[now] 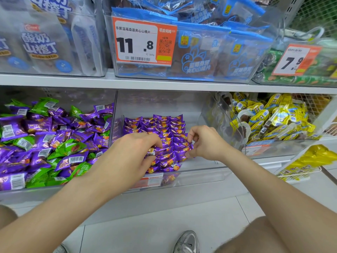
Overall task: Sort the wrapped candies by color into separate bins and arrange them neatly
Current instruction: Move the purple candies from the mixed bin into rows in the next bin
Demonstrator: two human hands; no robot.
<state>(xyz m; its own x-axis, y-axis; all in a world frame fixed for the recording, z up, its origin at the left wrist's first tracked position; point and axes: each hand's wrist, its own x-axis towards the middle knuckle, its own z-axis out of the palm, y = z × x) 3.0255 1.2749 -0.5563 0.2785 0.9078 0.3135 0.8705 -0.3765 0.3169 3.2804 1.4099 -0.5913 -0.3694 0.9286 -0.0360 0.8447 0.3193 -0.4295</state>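
Candies (pixel 164 125) in purple rows sit in the middle bin (pixel 200 172), both hands at the rows' front end.
At 9 o'clock of the rows the left hand (pixel 131 152) curls its fingers down over several candies, thumb tucked below. At 3 o'clock the right hand (pixel 204 143) holds one candy (pixel 188 149) in a narrow pinch of thumb and fingertips. The rows overlap tightly, so a sideways drag of either hand would likely ruffle the neighbours or push the front row toward the bin's lip at 6 o'clock. Slick foil may slip from so small a pinch. The mixed bin (pixel 54 190), at 9 o'clock of the middle bin, holds green candies (pixel 69 148) among purple ones, and a green one could ride across unnoticed.
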